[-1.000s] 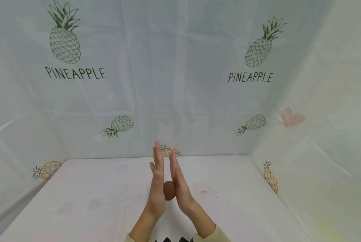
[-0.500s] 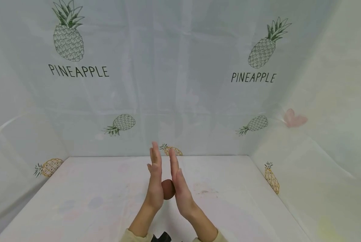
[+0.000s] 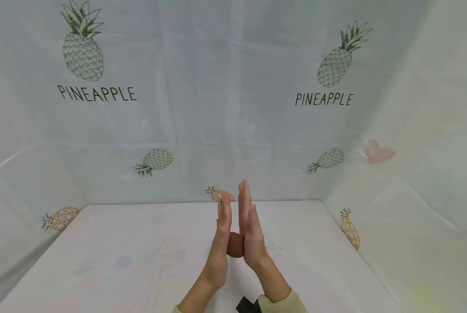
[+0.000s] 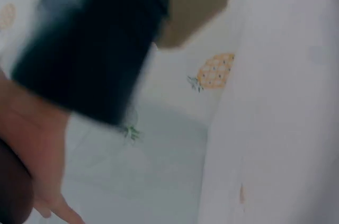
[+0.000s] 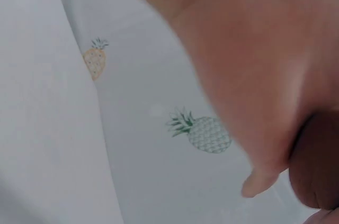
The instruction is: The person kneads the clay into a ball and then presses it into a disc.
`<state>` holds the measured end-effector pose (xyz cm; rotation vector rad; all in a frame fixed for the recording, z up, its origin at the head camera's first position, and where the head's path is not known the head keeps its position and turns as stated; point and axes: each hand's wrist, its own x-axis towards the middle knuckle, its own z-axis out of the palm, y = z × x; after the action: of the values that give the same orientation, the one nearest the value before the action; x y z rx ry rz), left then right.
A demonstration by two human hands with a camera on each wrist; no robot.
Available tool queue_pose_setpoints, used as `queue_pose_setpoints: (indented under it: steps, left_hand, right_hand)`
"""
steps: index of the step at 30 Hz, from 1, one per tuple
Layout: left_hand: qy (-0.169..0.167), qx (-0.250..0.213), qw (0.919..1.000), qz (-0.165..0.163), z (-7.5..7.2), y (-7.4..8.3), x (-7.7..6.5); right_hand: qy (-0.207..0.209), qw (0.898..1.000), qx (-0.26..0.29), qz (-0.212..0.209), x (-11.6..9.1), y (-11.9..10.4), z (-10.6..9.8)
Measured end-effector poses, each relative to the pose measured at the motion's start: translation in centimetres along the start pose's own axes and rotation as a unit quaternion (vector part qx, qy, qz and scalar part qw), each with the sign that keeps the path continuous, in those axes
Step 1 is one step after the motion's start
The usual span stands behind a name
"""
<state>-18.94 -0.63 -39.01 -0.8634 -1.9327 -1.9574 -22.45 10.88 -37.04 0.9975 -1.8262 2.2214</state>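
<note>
A smooth brown ball (image 3: 235,245), clay-like in look, sits between two upright palms above the table. My left hand (image 3: 220,245) presses it from the left, and my right hand (image 3: 254,237) from the right. Both sets of fingers are straight and point away from me, with a narrow gap between the hands. The right fingertips reach a little farther than the left ones. In the right wrist view the ball (image 5: 318,166) rests against a palm at the lower right. The left wrist view catches only a dark part of the ball (image 4: 13,189) at its edge.
Beneath the hands lies a white-covered table (image 3: 120,243) with faint coloured spots. A pale curtain (image 3: 233,108) printed with pineapples encloses the back and sides. A black device (image 3: 249,305) sits by the right sleeve (image 3: 284,304).
Both hands and the ball have shifted right in the head view. The right hand has slid forward and the left hand back, with the ball still between the palms.
</note>
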Motion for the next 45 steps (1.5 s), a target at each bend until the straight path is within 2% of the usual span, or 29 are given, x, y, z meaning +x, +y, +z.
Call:
queue_pose_setpoints:
  steps: [3, 6, 9, 13, 17, 22, 25, 28, 32, 38, 41, 45]
  left_hand:
    - [0.004, -0.019, 0.9998, -0.011, 0.0, 0.8, -0.2]
    - [0.011, -0.020, 0.9997, 0.002, -0.4, 1.3, -0.2]
    - [0.021, -0.017, 0.9994, 0.021, -1.0, 1.5, -0.1]
    - [0.045, -0.013, 0.9985, 0.029, -2.0, 1.6, 0.3]
    - [0.081, 0.000, 0.9964, 0.028, -2.9, 1.5, 0.8]
    - [0.123, 0.023, 0.9921, 0.016, -3.5, 0.5, 1.2]
    - [0.132, 0.034, 0.9906, 0.004, -3.5, -0.1, 1.3]
    - [0.124, 0.050, 0.9910, -0.009, -3.2, -0.5, 1.2]
    - [0.090, 0.080, 0.9926, -0.015, -2.5, -1.0, 1.0]
    - [0.031, 0.121, 0.9921, 0.009, -1.4, -1.5, 0.7]
    - [0.005, 0.116, 0.9930, 0.022, -1.1, -1.4, 0.5]
    - [-0.023, 0.079, 0.9964, 0.021, -0.9, -0.8, 0.3]
  right_hand:
    - [0.007, 1.000, 0.004, 0.005, 0.2, 0.6, -0.1]
    - [0.003, 1.000, 0.000, 0.017, 0.2, 1.3, 0.2]
    - [-0.022, 0.999, -0.011, 0.029, 0.0, 1.9, 0.8]
    - [-0.062, 0.997, -0.029, 0.033, -0.4, 2.3, 2.0]
    - [-0.080, 0.996, -0.033, 0.029, -0.8, 2.0, 3.1]
    - [-0.086, 0.996, -0.014, 0.017, -1.1, 0.7, 3.9]
    - [-0.084, 0.996, 0.001, 0.014, -1.2, -0.1, 3.9]
    - [-0.077, 0.997, 0.015, 0.014, -1.1, -0.5, 3.6]
    - [-0.061, 0.998, 0.029, 0.011, -0.8, -0.7, 2.7]
    - [-0.023, 0.999, 0.023, 0.017, -0.4, -0.5, 1.2]
    - [-0.005, 1.000, 0.018, 0.018, -0.3, -0.2, 0.7]
    - [0.000, 1.000, 0.019, 0.023, 0.0, 0.5, 0.4]
